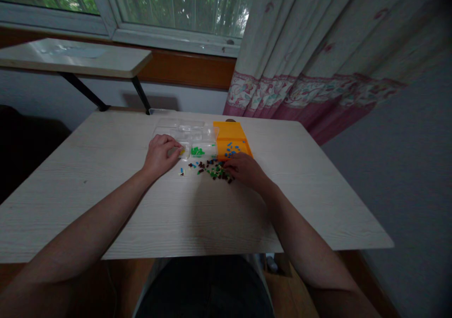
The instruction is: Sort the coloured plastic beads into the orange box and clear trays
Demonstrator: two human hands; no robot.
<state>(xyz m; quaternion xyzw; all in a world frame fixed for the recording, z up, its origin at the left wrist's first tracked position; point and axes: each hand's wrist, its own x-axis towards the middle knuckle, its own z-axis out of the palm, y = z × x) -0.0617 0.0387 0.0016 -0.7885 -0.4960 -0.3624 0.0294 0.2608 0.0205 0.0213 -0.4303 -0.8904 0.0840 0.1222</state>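
A pile of small building-block pieces in dark brown, green, blue and pale colours lies on the table. The fingertips of my right hand are drawn together at its right side; anything between them is too small to make out. My left hand has its fingers bent and thumb close to them, over the left end of a clear plastic box. Yellow pieces show by those fingertips. Green pieces fill part of a compartment. Blue pieces lie in an orange tray behind my right hand.
The pale wooden table has a raised shelf on black supports at the back left. A clear lid-like part sits behind the box. A curtain hangs at the back right, beside a window.
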